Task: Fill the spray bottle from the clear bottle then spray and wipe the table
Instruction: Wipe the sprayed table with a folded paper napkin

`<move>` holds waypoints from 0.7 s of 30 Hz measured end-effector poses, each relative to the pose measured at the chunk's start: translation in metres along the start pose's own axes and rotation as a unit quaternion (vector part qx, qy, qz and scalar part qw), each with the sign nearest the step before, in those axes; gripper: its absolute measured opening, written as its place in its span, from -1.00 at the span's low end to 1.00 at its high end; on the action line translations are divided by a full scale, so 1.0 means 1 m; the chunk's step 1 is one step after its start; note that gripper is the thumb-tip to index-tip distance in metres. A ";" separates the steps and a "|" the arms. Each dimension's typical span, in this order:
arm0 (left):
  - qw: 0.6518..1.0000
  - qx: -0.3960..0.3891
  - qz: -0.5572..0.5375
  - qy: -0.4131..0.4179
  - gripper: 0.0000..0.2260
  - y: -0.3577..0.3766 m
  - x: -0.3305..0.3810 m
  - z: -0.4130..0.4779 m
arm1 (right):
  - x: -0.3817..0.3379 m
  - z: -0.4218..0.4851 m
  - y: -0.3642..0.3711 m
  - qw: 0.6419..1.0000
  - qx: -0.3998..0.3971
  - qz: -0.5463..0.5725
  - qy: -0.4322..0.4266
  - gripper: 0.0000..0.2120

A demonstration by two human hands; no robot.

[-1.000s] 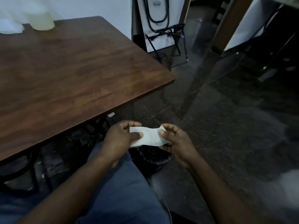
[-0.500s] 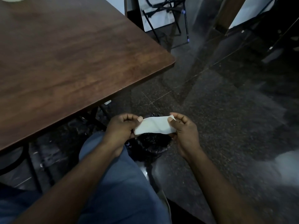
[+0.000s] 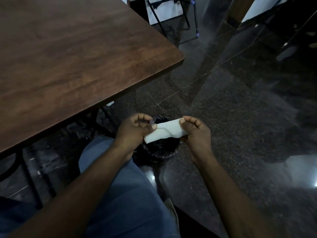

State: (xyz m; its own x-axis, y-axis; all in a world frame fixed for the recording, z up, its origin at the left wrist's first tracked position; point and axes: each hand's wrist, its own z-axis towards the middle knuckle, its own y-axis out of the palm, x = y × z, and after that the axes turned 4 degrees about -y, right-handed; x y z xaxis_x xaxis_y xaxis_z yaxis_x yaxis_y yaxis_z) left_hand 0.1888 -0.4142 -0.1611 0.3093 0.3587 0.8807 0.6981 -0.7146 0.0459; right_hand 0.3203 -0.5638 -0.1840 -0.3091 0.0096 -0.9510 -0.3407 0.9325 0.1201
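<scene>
A folded white tissue (image 3: 166, 132) is stretched between both hands, beside the table and above the floor. My left hand (image 3: 133, 130) pinches its left end, and my right hand (image 3: 195, 133) pinches its right end. The dark brown wooden table (image 3: 72, 54) fills the upper left, with its rounded corner at the right. Directly under the tissue sits a small bin lined with a black bag (image 3: 158, 148). No spray bottle or clear bottle is in view.
My leg in blue jeans (image 3: 123, 191) is at the bottom centre. Black metal table legs (image 3: 30, 179) stand under the table. A black folding stand (image 3: 190, 16) and a white panel (image 3: 164, 12) are at the top. Dark polished stone floor (image 3: 240, 109) spreads right.
The view has tilted down, so the objects at the table's far edge have left the frame. Both hands have folded the tissue into a narrower strip over the bin.
</scene>
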 end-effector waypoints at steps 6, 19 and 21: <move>1.000 0.018 -0.015 0.004 -0.85 0.006 -0.013 0.022 | 0.014 0.025 -0.006 0.998 0.054 -0.010 0.038 -0.89; 0.952 0.047 0.302 0.032 -0.62 0.018 -0.069 0.103 | 0.115 0.119 -0.001 0.971 0.033 -0.214 0.104 -0.87; 0.943 0.028 0.329 0.043 -0.60 0.023 -0.069 0.113 | 0.124 0.131 0.000 0.961 0.036 -0.261 0.084 -0.80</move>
State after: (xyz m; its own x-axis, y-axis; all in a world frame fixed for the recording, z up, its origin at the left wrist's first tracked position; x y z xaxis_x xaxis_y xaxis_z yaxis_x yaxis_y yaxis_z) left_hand 0.2569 -0.3875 -0.2740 0.6362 -0.2029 0.7444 0.4069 -0.7315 -0.5472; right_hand 0.3984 -0.5153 -0.3394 -0.2536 -0.5192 -0.8162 -0.4284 0.8168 -0.3865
